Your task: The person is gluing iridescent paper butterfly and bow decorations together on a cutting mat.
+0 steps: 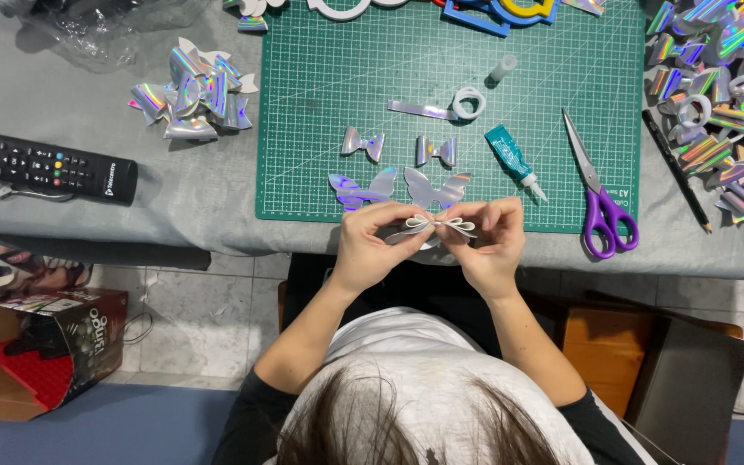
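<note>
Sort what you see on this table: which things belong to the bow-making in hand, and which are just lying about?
In use:
white bow, pinched by left hand and right hand
shiny cut shapes
small shiny bows
glue tube
scissors
cutting mat

Lying about:
remote control
cardboard box
plastic bag
pencil

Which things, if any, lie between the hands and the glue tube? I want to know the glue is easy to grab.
Nothing visible does. The right hand holds the bow with the left hand, and the glue tube lies just beyond it on bare green mat. The scissors lie off to the side.
</note>
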